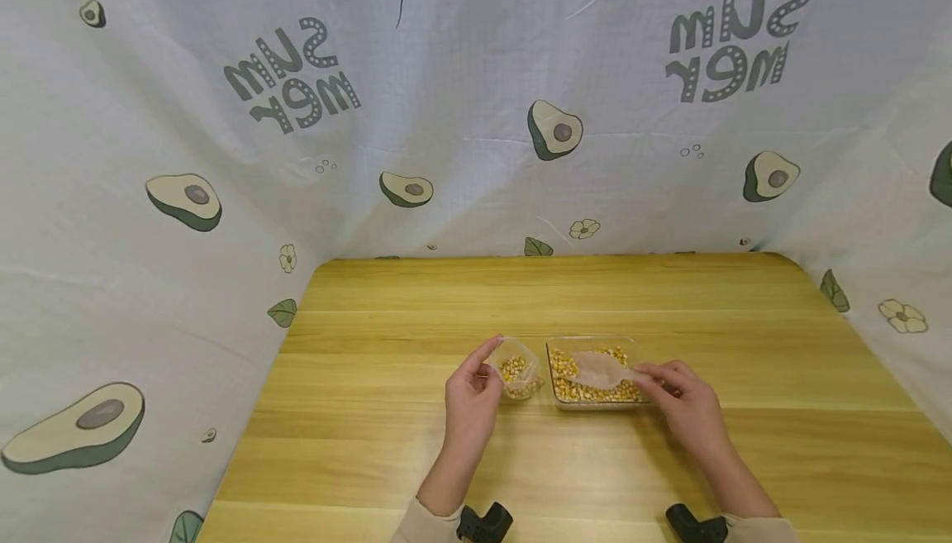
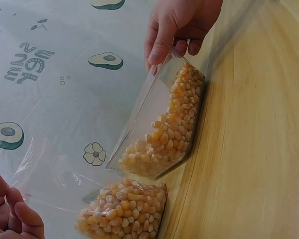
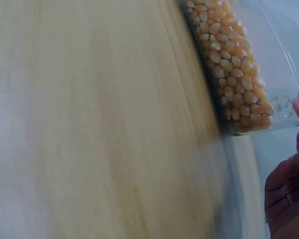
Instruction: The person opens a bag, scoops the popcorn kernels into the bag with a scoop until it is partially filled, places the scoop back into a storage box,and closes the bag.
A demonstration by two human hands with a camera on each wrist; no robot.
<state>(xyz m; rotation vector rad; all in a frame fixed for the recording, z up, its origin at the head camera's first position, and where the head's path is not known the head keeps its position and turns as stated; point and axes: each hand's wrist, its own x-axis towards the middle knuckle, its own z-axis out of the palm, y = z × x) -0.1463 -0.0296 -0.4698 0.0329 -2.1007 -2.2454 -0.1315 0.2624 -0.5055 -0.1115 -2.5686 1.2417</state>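
Pinched at its upper edge by my left hand (image 1: 473, 402) is a clear plastic bag (image 1: 521, 368), its mouth spread. Corn kernels fill the bottom of the bag (image 2: 122, 211), which rests on the table in the left wrist view. Right beside it stands a clear rectangular container (image 1: 559, 405) holding more kernels (image 1: 583, 394). My right hand (image 1: 692, 415) grips the handle of a pale, translucent scoop (image 1: 597, 369) at the container's right end. The scoop's head lies over the kernels inside the walls. In the right wrist view, fingers (image 3: 289, 172) show at the container's rim.
The wooden table (image 1: 357, 435) extends around both hands. A white cloth (image 1: 461, 113) printed with avocados hangs behind it and along both sides. Dark wrist mounts (image 1: 485, 522) sit at the sleeves.
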